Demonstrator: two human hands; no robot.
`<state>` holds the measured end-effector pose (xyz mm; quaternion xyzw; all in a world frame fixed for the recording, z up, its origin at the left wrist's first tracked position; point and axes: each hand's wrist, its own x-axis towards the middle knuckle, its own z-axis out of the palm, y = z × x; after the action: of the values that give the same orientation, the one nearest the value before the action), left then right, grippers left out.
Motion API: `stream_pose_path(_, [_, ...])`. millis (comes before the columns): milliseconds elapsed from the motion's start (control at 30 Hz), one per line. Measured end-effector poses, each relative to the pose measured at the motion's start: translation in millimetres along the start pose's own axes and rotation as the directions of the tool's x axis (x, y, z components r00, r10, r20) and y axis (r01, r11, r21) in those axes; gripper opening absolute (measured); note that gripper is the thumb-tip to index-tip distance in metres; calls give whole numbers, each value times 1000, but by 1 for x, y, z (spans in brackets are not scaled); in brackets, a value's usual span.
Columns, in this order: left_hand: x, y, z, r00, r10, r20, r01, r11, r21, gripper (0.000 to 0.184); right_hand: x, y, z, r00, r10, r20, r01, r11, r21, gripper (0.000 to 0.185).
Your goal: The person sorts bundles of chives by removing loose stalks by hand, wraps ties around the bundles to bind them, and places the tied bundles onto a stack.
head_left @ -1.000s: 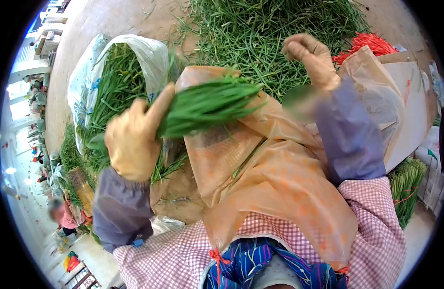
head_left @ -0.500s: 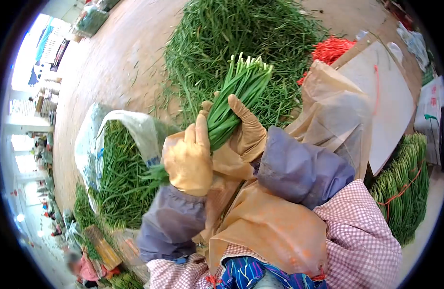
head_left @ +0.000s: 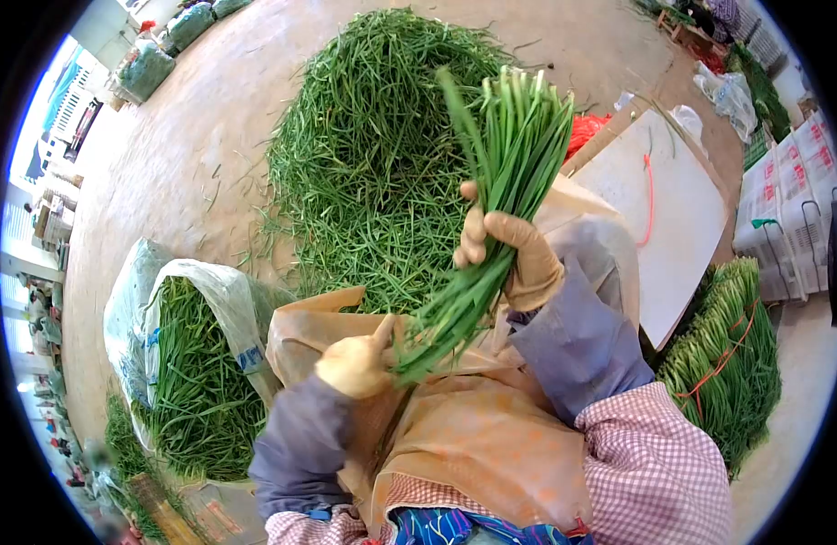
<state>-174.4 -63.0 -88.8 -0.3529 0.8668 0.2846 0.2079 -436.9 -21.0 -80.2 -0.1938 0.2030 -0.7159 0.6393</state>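
My gloved right hand (head_left: 518, 259) is wrapped round a bunch of green chives (head_left: 523, 150), pale stem ends up and leaves hanging down to the left. A few strands stick out at the bunch's left side. My gloved left hand (head_left: 355, 363) is at the drooping leaf tips, its fingers closed on them and partly hidden by the leaves. The bunch is above my lap, over a tan apron (head_left: 491, 422). Beyond it, a large heap of loose chives (head_left: 373, 145) lies on the floor.
At left stands an open plastic bag (head_left: 196, 272) of chives. To the right are a white board (head_left: 668, 209) with a red tie, red ties (head_left: 584, 132), a tied chive bundle (head_left: 723, 363) and white crates (head_left: 791, 209). Filled bags (head_left: 146, 68) stand far left.
My right hand has shifted right with the bunch, now gripping it lower with the stems raised. My left hand has moved from the bunch's side down to its leaf tips. The view has shifted.
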Motion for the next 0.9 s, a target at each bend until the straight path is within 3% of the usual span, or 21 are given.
stream_pose_path(67, [-11, -27, -28, 989, 129, -68, -145, 856, -496, 107, -7, -4, 13, 992, 121, -20, -122, 987, -102, 52])
stream_pose_path(133, [-21, -28, -63, 961, 123, -249, -269, 632, -727, 112, -12, 3, 21, 970, 242, 13, -239, 962, -136, 52])
stream_pose_path(167, [-25, -15, -84, 961, 115, -253, -277, 460, -843, 119, -11, 8, 20, 950, 310, 40, -299, 939, -172, 53])
stream_pose_path(233, [-5, -14, -87, 872, 262, -413, -487, 379, -787, 115, -8, 20, 18, 895, 437, 86, -406, 880, -245, 53])
stream_pose_path(267, [16, -13, -77, 830, 324, -454, -536, 243, -808, 105, -6, 27, 23, 836, 541, 94, -503, 823, -262, 53])
stream_pose_path(300, [31, -9, -72, 870, 294, -395, -461, 203, -864, 106, -5, 32, 27, 766, 636, 96, -593, 756, -277, 53])
stream_pose_path(333, [41, -7, -64, 809, 283, -516, -558, 92, -825, 95, -6, 38, 29, 688, 720, 91, -675, 680, -286, 53])
stream_pose_path(400, [63, 8, -60, 793, 287, -538, -461, -296, -837, 92, -9, 53, 28, 572, 817, 73, -790, 573, -218, 44])
stream_pose_path(467, [76, 7, -51, 742, 200, -640, -457, -547, -701, 76, -7, 61, 20, 521, 830, 198, -819, 552, -156, 44])
stream_pose_path(533, [75, -1, -46, 716, 116, -688, -482, -630, -608, 73, -4, 63, 17, 518, 828, 214, -835, 544, -83, 47])
stream_pose_path(567, [73, -14, -56, 718, 60, -693, -546, -569, -615, 70, -5, 60, 15, 527, 832, 176, -816, 553, -169, 47])
stream_pose_path(600, [64, -19, -65, 705, -40, -708, -585, -596, -550, 64, -7, 55, 12, 537, 832, 141, -792, 554, -256, 48])
stream_pose_path(667, [57, -64, -74, 694, -219, -686, -621, -664, -417, 36, 11, 47, 3, 470, 881, 62, -674, 403, -619, 51])
stream_pose_path(700, [55, -88, -76, 704, -282, -652, -628, -676, -386, 19, 13, 44, -6, 598, 799, 64, -459, 407, -790, 59])
stream_pose_path(800, [42, -118, -73, 694, -558, -454, -719, -563, -407, 11, 22, 7, -25, 827, 512, -231, -380, 206, -902, 75])
stream_pose_path(833, [40, -126, -70, 693, -557, -459, -720, -567, -400, 10, 25, 5, -48, 943, 237, -235, -277, 162, -947, 72])
stream_pose_path(867, [39, -132, -65, 696, -552, -460, -717, -576, -393, 9, 27, 0, -58, 982, 19, -187, -182, 340, -923, 62])
stream_pose_path(900, [36, -134, -63, 708, -513, -485, -699, -606, -379, 10, 30, -13, -41, 968, -98, -231, -183, 352, -918, 49])
